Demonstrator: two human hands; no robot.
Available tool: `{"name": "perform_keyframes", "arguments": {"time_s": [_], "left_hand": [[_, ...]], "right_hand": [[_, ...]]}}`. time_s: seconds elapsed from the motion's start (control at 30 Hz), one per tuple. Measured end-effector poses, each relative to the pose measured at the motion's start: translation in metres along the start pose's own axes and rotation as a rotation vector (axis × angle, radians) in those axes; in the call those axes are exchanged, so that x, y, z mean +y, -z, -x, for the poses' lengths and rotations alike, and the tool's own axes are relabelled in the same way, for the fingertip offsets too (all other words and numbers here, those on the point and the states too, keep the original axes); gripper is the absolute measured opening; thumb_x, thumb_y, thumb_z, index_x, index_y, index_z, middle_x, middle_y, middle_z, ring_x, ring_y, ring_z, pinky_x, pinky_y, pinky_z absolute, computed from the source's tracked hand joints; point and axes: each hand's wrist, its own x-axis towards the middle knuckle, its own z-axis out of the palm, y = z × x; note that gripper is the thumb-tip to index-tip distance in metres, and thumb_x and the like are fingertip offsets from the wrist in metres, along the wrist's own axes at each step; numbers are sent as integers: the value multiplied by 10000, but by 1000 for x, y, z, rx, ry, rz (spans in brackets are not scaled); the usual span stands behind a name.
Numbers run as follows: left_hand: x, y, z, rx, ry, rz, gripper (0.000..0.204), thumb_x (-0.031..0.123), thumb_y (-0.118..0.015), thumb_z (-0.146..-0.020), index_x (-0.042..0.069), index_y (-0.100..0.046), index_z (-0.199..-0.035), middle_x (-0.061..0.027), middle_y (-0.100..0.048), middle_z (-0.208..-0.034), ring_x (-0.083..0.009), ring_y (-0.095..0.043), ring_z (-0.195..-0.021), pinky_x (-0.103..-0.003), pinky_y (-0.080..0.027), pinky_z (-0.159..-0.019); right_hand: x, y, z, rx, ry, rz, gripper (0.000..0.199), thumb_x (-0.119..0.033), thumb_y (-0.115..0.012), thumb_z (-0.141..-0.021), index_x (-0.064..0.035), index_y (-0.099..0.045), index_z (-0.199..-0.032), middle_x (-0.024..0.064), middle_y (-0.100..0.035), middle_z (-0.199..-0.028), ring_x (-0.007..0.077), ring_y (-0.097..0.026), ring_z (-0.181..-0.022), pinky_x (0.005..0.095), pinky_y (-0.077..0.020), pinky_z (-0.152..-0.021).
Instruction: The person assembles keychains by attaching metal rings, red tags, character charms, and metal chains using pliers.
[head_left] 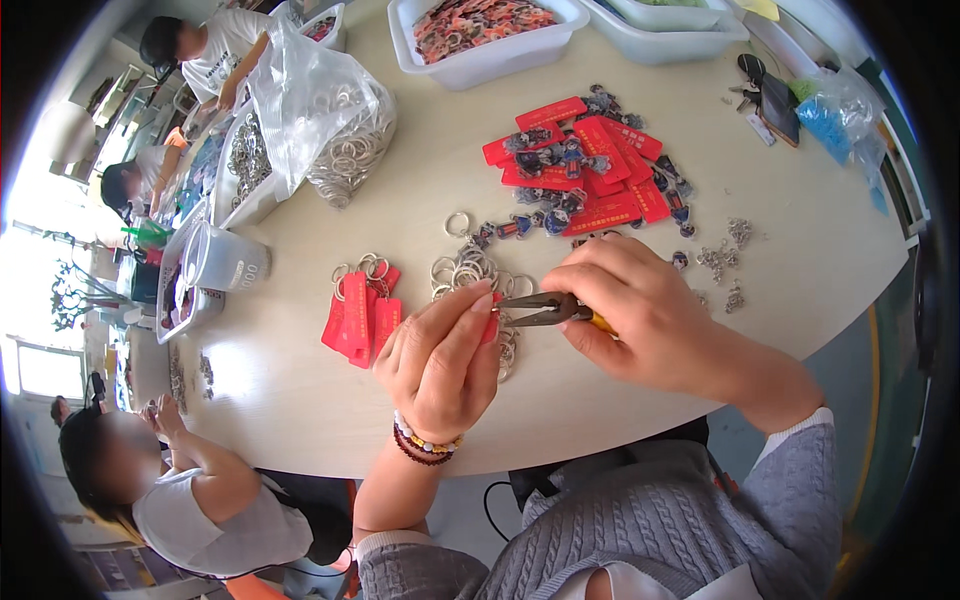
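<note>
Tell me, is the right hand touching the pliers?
Touching. The head view shows the right hand's fingers and thumb closed around the pliers, right by the pivot.

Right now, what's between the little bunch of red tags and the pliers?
In the head view, the left hand and some silver rings lie between the red tags and the pliers.

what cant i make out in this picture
All in the head view:
Most of the red piece: hidden by the left hand pinching it.
Most of the handles of the pliers: covered by the right hand.
Part of the silver ring pile: behind the left hand.
Small metal parts: too small for exact shapes.
</note>
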Motion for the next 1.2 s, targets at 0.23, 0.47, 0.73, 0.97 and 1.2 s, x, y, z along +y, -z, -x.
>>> {"name": "perform_keyframes", "arguments": {"time_s": [0.23,0.47,0.73,0.97,1.2], "left_hand": [[0,2,1,-15,-39,4,269,-16,-699,-721,20,-612,-973,-120,-686,-950,-215,-661,-727,-268,-507,-597],[2,4,0,-62,-40,-70,257,-2,-710,-726,18,-620,-966,-108,-689,-949,-207,-658,-728,-261,-507,-610],[5,4,-3,-55,-45,-72,252,-2,-707,-721,11,-638,-963,-112,-688,-949,-216,-659,-738,-267,-511,-619],[-12,15,2,-30,89,-128,216,-31,-635,-801,-37,-650,-1016,-159,-681,-968,-275,-673,-848,-323,-535,-726],[-44,69,6,-338,516,-409,342,73,-527,-922,-24,-548,-1250,-179,-605,-1203,-321,-616,-1051,-387,-489,-873]], "right_hand": [[-6,-5,1,-27,45,171,284,-155,-694,-748,-15,-571,-961,105,-561,-879,272,-573,-832,393,-449,-757],[-3,-8,2,-56,66,299,239,-171,-699,-751,-55,-513,-846,70,-540,-773,238,-592,-746,351,-471,-650],[-6,15,-9,-194,-244,-276,238,-207,-655,-848,12,-562,-852,124,-560,-722,275,-580,-664,367,-467,-621],[20,69,9,14,-373,84,215,-185,-654,-843,3,-583,-918,134,-610,-802,288,-606,-714,375,-467,-634],[45,100,65,-251,-451,304,141,-122,-654,-812,-23,-591,-891,113,-585,-799,294,-580,-781,396,-454,-685]]}}
